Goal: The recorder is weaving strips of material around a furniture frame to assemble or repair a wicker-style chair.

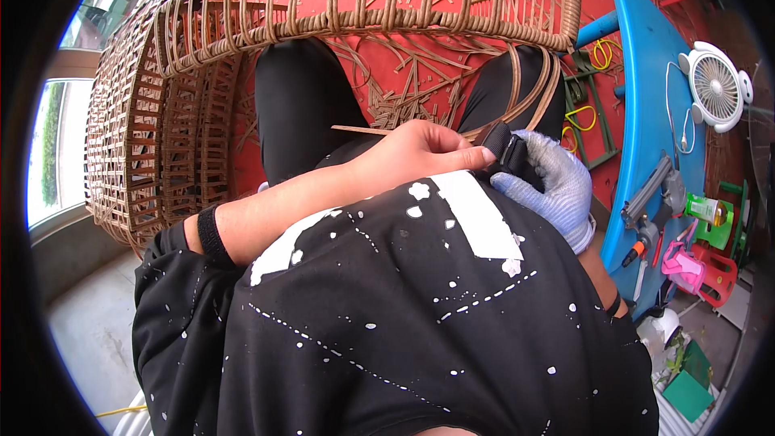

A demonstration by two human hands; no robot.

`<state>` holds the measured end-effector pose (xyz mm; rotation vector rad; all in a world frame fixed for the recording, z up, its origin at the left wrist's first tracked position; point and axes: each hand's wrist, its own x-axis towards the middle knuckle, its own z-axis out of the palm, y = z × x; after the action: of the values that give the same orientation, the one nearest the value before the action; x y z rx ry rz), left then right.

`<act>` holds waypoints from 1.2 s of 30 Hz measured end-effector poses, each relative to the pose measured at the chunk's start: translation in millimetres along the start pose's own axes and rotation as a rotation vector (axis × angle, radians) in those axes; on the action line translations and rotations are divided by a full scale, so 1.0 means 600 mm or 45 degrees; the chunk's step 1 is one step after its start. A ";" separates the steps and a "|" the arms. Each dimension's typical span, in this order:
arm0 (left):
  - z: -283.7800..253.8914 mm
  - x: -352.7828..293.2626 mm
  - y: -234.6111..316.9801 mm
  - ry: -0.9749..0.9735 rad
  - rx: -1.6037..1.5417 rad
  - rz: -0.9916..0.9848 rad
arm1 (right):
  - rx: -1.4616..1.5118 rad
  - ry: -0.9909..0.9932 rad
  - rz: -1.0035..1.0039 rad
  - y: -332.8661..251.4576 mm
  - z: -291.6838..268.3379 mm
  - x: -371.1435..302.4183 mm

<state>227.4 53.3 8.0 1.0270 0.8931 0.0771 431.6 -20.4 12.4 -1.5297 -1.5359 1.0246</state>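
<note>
Red floor littered with cane scraps; wicker frame far. Left hand grip pinches a cane strip; gloved right hand grip closed on a black tool.

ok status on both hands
Left hand bare, pinching rattan strip. Right hand gloved, gripping black tool. Wicker frame ahead.
</note>
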 end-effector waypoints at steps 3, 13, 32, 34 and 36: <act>0.005 0.001 -0.002 0.004 -0.362 0.091 | -0.180 0.023 -0.090 0.001 -0.001 0.000; 0.000 0.010 -0.008 0.009 -0.489 0.178 | -0.220 0.037 -0.079 -0.004 0.004 0.002; -0.026 -0.004 0.021 -0.064 0.449 0.969 | -0.337 -0.079 -0.200 -0.009 -0.007 0.001; -0.030 -0.008 0.026 -0.105 0.553 0.850 | -0.354 -0.078 -0.224 -0.008 -0.008 0.005; -0.031 -0.007 0.025 -0.081 0.600 0.869 | -0.368 -0.075 -0.249 -0.004 -0.008 0.004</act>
<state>217.0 72.4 18.2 1.7363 0.4734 0.4192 434.6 -17.5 16.7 -1.5119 -1.8986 0.7675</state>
